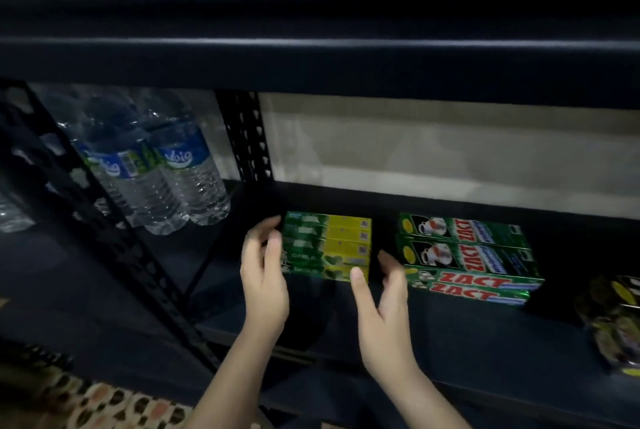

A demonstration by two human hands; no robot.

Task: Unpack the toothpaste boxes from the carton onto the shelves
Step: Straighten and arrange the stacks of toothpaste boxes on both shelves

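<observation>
A stack of green-and-yellow toothpaste boxes (329,247) lies on the dark shelf board (450,331). My left hand (265,276) is at the stack's left end, fingers spread and touching it. My right hand (381,297) is at the stack's right front corner, thumb on the box edge, fingers apart. Neither hand wraps around a box. To the right, a stack of green ZACT toothpaste boxes (467,255) rests on the same shelf. The carton is out of view.
Several water bottles (162,169) stand on the neighbouring shelf bay at left, behind a black perforated upright (249,138). A dark bag with yellow print (616,321) sits at the far right. The upper shelf beam (311,58) hangs low overhead. Patterned fabric (104,404) shows at bottom left.
</observation>
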